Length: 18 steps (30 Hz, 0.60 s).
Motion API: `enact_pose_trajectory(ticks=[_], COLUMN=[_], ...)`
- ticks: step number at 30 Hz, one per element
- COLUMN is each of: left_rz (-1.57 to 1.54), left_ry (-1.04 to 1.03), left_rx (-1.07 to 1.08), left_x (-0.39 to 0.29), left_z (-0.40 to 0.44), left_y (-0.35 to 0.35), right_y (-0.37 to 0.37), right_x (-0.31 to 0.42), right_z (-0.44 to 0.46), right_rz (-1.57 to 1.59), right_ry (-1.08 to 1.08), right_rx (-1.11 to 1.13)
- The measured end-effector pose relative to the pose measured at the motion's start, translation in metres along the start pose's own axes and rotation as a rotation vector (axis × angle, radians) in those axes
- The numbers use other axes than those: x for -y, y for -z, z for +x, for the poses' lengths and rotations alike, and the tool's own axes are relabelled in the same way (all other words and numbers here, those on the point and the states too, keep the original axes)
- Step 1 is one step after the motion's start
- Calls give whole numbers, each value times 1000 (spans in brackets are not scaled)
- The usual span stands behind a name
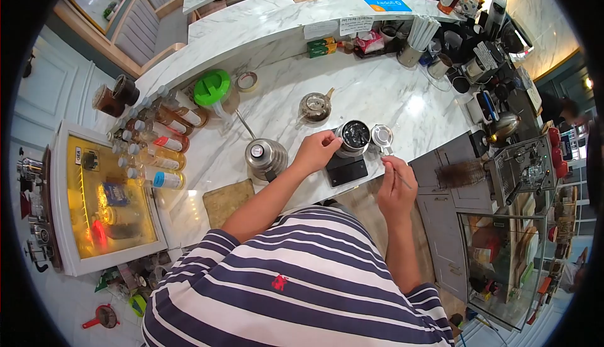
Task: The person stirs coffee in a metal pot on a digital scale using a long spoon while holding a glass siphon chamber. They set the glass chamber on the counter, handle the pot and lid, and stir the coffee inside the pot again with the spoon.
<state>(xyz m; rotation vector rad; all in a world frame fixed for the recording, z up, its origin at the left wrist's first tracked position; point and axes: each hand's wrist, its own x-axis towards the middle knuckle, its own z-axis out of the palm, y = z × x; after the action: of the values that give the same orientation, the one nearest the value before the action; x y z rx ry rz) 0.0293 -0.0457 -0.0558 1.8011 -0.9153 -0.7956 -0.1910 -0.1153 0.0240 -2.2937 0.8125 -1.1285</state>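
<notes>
My left hand [318, 151] has its fingers closed at the near-left rim of a round container [356, 135] with dark, glossy contents. The container stands at the far end of a black digital scale [347, 171]. In my right hand [397, 183] is a thin metal utensil [402, 178], pinched between the fingers; its kind is not clear. Just beyond that hand, a round metal piece like a lid or small filter [381, 135] sits beside the container. A steel gooseneck kettle [267, 159] stands left of my left forearm, and a small glass teapot [316, 107] stands behind the container.
Several syrup bottles [165, 158] and a green-lidded pitcher [212, 88] line the counter's left side, near a tape roll [247, 81]. A brown mat [228, 202] lies at the front edge. Straws in a holder [410, 56] stand at back right; an espresso machine [522, 169] is right.
</notes>
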Motion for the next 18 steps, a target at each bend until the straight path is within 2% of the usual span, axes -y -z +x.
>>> enact_pose_trajectory(ticks=[4,7,13,18], left_rz=[-10,-21,-22,-31], left_ry=[13,18,13,24], left_rx=[6,12,6,22], left_x=[2,2,1,1], left_z=[0,2,1,2], left_y=[0,0,0,1], right_y=[8,4,16,8], right_x=[-1,7,-2,6], right_z=[-1,1,6,1], right_rz=[38,30,-10,43], right_ry=[11,115,0,70], right_rx=[9,54,76,71])
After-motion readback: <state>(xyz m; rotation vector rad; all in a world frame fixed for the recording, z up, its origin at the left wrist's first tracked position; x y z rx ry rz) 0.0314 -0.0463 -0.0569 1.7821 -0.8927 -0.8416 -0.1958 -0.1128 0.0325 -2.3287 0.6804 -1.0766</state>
